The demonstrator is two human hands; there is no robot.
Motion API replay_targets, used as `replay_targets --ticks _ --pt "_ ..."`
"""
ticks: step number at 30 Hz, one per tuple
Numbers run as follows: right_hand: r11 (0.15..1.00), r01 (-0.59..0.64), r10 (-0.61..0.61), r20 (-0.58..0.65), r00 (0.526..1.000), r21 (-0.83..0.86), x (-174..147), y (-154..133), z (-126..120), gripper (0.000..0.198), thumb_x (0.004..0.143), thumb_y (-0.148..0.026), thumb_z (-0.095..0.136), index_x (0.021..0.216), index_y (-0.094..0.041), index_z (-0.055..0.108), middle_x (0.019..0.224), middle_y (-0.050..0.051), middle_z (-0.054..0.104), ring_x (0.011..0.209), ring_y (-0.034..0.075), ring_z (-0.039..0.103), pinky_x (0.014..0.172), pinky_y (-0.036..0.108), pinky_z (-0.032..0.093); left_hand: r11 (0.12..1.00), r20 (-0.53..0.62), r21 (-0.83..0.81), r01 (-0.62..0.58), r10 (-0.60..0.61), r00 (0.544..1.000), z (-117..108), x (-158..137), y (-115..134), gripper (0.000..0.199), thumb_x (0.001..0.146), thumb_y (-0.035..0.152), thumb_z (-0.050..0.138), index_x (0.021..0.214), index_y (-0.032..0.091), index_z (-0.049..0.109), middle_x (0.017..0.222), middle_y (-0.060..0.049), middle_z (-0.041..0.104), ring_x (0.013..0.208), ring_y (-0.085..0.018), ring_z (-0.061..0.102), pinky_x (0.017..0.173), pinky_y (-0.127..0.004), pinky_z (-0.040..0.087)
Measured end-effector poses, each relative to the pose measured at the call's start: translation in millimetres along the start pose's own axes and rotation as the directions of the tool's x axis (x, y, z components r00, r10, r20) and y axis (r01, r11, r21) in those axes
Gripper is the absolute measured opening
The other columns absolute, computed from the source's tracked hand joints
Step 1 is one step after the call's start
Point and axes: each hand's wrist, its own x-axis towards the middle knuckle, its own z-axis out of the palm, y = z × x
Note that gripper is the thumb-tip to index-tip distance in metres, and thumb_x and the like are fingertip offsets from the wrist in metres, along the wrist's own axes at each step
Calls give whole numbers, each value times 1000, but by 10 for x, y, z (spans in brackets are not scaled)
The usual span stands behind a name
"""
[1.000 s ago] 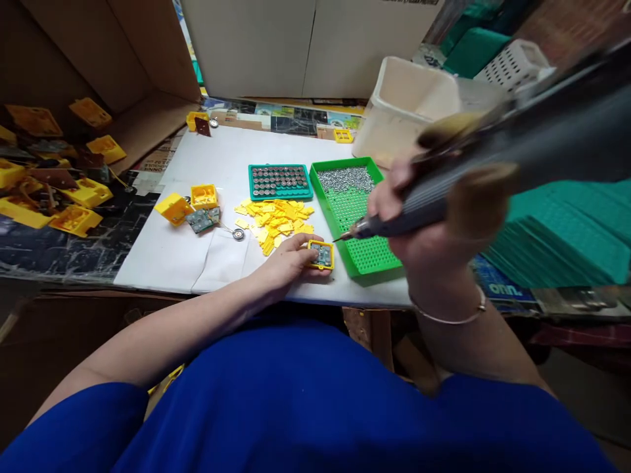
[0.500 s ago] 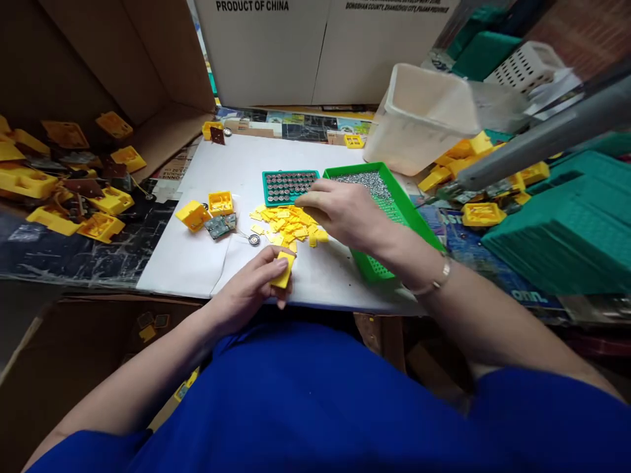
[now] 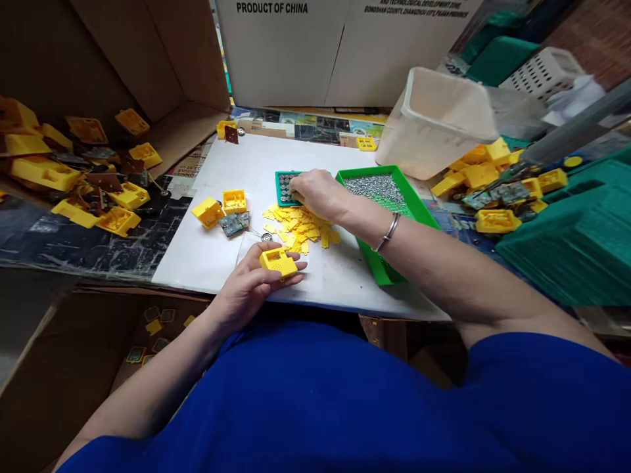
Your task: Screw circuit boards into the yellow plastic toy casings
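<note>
- Left hand (image 3: 256,282) grasps a boxy yellow plastic casing (image 3: 280,264) above the white board (image 3: 340,276).
- Right hand (image 3: 320,194), fingers bent, over a teal plastic tray (image 3: 278,189) of round silver discs (image 3: 284,188); whether gripping, cannot tell.
- Green perforated plastic tray (image 3: 417,200).

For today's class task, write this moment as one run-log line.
left hand: holds yellow case; right hand: at teal tray, grip unclear; yellow pieces: piled beside teal tray; green tray: holds metal bits

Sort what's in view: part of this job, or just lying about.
Likely the job:
yellow case, in the left hand
teal tray of small discs, at the right hand
flat yellow pieces, heaped nearby
green tray

Likely just lying about:
plastic bin
white basket
printed carton
</note>
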Motion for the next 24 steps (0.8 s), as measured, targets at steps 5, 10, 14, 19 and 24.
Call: replay_targets --ticks 5,10,14,19,24 --pt "594 39 131 -144 981 804 -521 -336 53 11 83 -21 68 90 -14 70 89 5 74 79 14 66 74 27 53 983 -42 56 -172 174 984 37 82 -153 57 69 12 72 115 24 42 109 0 68 102 -18 69 106 -41 45" --pt "294 113 185 -172 968 949 -923 -636 273 11 79 -27 70 85 -17 68 82 1 70 72 11 61 70 27 50 947 -6 144 -286 289 957 90 155 -256 56 74 17 70 119 27 39 111 1 64 108 -17 62 99 -35 45" --pt "274 81 220 -144 965 958 -932 -568 323 13 76 -29 72 79 -18 66 81 0 65 77 12 58 73 28 47 944 -7 184 -273 279 960 86 169 -272 56 76 18 69 121 27 37 115 0 61 110 -18 60 97 -33 43" --pt "371 -107 80 83 993 922 -872 -410 185 15 70 -22 76 73 -16 63 79 -1 61 73 11 54 70 28 45 907 65 311 -284 278 958 12 165 -248 55 75 18 71 121 26 42 119 -1 60 115 -19 57 101 -32 40" --pt "577 -94 40 87 995 811 -662 -298 7 12 79 -22 72 77 -15 62 77 2 66 71 13 59 68 29 46 967 -11 153 -204 208 978 46 178 -168 41 76 25 70 110 22 48 105 -1 68 98 -19 68 94 -37 51"
